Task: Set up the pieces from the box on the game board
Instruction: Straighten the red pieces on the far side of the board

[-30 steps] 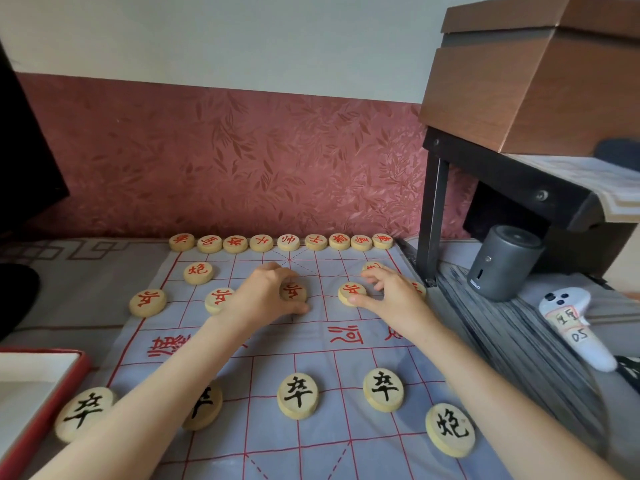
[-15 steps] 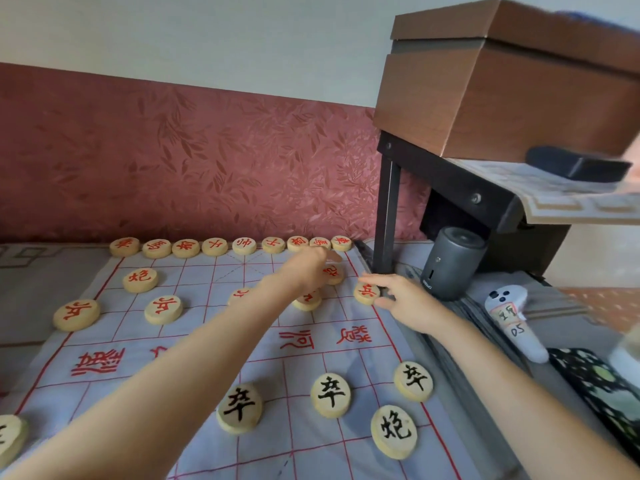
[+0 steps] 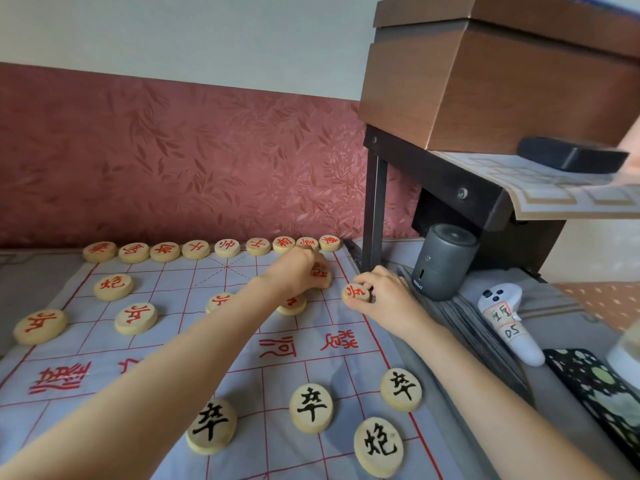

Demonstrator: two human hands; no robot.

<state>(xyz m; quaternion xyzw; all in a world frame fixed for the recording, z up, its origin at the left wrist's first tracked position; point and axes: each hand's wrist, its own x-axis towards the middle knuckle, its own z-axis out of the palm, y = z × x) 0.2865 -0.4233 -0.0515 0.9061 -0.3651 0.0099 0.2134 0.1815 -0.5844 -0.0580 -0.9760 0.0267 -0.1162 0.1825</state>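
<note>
A cloth game board (image 3: pixel 166 344) with red grid lines lies in front of me. Round wooden pieces with red characters line its far edge (image 3: pixel 227 248), and more red pieces (image 3: pixel 135 318) stand in the rows before it. Black-character pieces (image 3: pixel 311 407) sit near me. My left hand (image 3: pixel 299 271) reaches across the board, its fingers on a red cannon piece (image 3: pixel 321 271) near the right edge. My right hand (image 3: pixel 384 296) pinches a red soldier piece (image 3: pixel 356 292) on the board's right border line. The box is out of view.
A dark metal table leg (image 3: pixel 375 206) stands just past the board's right corner. A grey cylinder device (image 3: pixel 441 261) and a white controller (image 3: pixel 507 320) lie to the right. A wooden box (image 3: pixel 502 74) sits on the raised table.
Both hands moved from the board's middle to its right side. The left hand now rests on the red cannon piece, the right hand holds the rightmost soldier. My view shifted right.
</note>
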